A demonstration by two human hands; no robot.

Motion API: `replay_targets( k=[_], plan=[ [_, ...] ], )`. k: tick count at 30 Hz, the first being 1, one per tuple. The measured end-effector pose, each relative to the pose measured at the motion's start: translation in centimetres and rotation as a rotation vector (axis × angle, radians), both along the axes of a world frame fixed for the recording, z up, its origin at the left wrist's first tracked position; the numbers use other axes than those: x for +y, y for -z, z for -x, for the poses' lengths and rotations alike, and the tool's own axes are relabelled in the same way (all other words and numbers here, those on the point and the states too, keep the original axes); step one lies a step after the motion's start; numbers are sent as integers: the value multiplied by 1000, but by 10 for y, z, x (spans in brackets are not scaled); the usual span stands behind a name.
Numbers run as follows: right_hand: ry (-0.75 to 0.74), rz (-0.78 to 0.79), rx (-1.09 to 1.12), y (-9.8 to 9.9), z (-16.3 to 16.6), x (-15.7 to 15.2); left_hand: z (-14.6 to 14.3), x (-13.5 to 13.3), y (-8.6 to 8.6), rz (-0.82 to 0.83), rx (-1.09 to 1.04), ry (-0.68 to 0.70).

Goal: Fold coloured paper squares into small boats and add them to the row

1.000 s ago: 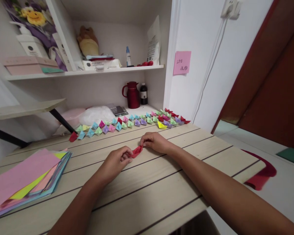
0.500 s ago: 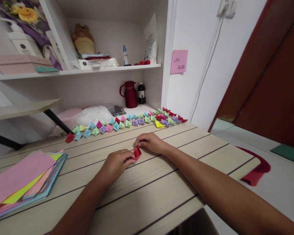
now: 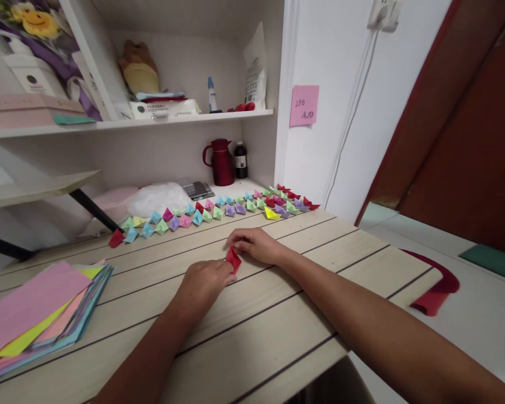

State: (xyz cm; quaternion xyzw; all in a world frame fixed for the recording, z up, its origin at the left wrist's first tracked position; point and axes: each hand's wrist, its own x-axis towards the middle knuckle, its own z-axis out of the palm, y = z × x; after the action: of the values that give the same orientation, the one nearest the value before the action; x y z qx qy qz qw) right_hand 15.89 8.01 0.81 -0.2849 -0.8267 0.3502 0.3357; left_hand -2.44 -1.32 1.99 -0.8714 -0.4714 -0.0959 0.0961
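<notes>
Between my hands, low over the wood-look table (image 3: 286, 320), is a small red folded paper boat (image 3: 233, 260). My left hand (image 3: 207, 280) pinches its near left side between thumb and fingers. Curled at its far right side, my right hand (image 3: 252, 245) has thumb and fingertips at the paper's upper edge; whether they grip it firmly is hard to see. Farther back, rows of small folded paper boats in many colours stand along the table, among them a yellow boat (image 3: 272, 213) and a red boat (image 3: 116, 238) at the left end.
A stack of coloured paper sheets (image 3: 37, 314) lies at the left. Behind the boats are a clear plastic bag (image 3: 162, 197), a dark red jug (image 3: 221, 163) and a dark bottle (image 3: 240, 160). A black-legged stand (image 3: 95, 209) rises at back left.
My left fingers have shifted around the red paper boat and lie flatter along its side. The boat has turned slightly. The whole view has drifted a little.
</notes>
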Motion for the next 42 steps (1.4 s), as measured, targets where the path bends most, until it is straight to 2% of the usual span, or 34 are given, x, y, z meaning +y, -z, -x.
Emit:
replay_targets(
  k=[5,11,15,19,24,31,42],
  plan=[
    [37,66,16,-5,-1,-3,-3,-3,-1,14,-30,-8],
    [86,27,-27,3,0,3,9,-1,-1,197,-505,-140],
    [80,45,-21,4,0,5,27,6,3,229,-663,-98],
    [96,18,-49,-6,-7,2,30,7,3,199,-606,28],
    [80,108,-179,-16,-22,1,22,4,1,170,-408,79],
    [115,-21,-281,-8,-13,1,22,3,-1,167,-391,17],
    [142,-67,-277,-3,-5,0,13,7,6,165,-407,46]
  ],
)
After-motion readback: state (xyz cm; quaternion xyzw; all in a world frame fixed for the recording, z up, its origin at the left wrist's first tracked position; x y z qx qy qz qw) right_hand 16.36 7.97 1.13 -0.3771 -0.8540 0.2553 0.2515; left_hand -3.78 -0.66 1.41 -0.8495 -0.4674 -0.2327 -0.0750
